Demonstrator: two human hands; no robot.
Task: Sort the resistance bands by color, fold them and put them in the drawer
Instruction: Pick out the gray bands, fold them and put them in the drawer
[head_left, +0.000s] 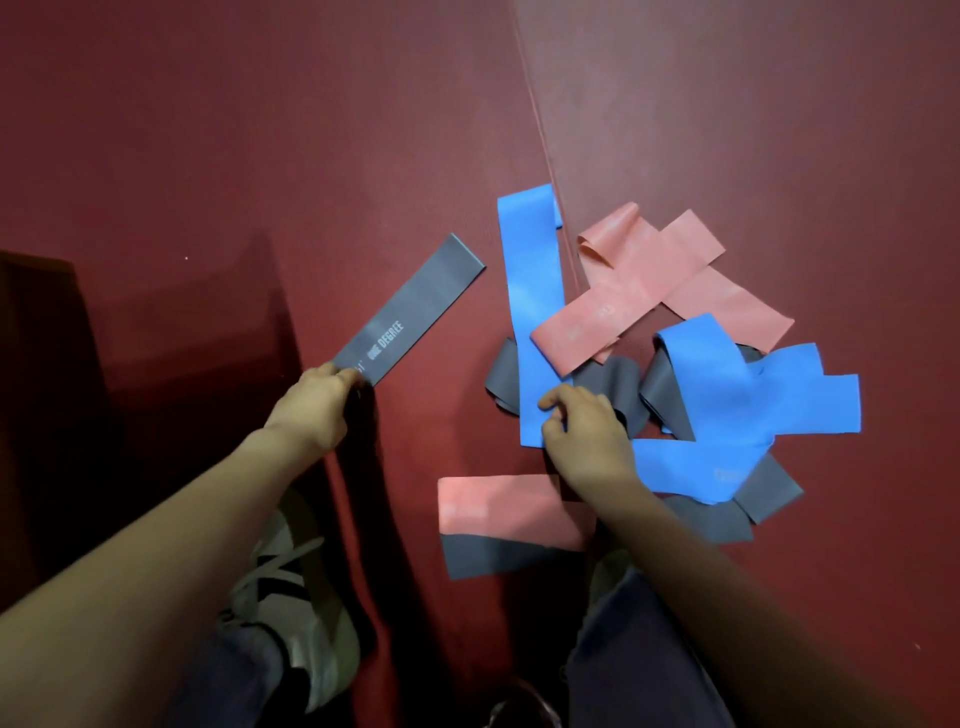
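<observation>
Grey band (410, 306) end pinched, left hand (311, 405) fingers; right hand (587, 441) fingers pinch blue band (532, 291), grip half-hidden.

Wide open over the bare floor (234, 130) along the top. Blocked at right by a tangled pile of bands (623, 291), right hand (587, 441) pinching a blue band (530, 291) at its near edge; only a narrow bare lane between that and the grey band (410, 312) gripped by the left hand (311, 405). Crowded below by a shoe (291, 571) and dark furniture (47, 389) at left.
</observation>
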